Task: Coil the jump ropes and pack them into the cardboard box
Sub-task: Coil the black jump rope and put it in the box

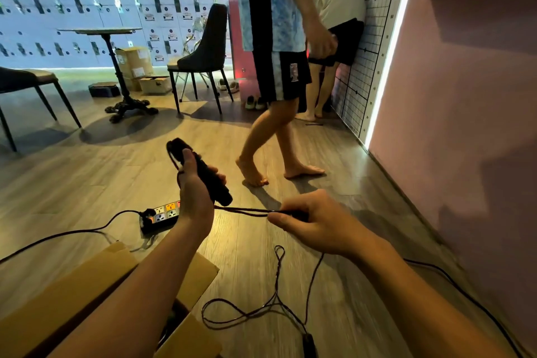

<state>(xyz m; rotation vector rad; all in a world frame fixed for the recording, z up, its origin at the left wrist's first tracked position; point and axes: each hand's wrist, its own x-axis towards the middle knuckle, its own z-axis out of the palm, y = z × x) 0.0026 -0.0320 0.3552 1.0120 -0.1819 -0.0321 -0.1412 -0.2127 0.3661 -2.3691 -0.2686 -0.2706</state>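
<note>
My left hand (194, 189) grips the black jump rope handles (207, 176), held tilted above the floor. From their lower end a thin black cord (244, 210) runs right into my right hand (312, 221), which pinches it. The loose rest of the rope (270, 304) lies in loops on the wooden floor below my right hand, ending at another black handle (308, 344) by the bottom edge. The open cardboard box (96, 279) sits at the bottom left under my left forearm; its inside is mostly hidden.
A power strip (159, 217) with a black cable lies just beyond the box. A barefoot person (276, 67) walks right ahead; another bends by the pink wall (465, 125). A round table (101, 30), chairs (203, 46) and boxes stand further back. A second cable (465, 295) trails right.
</note>
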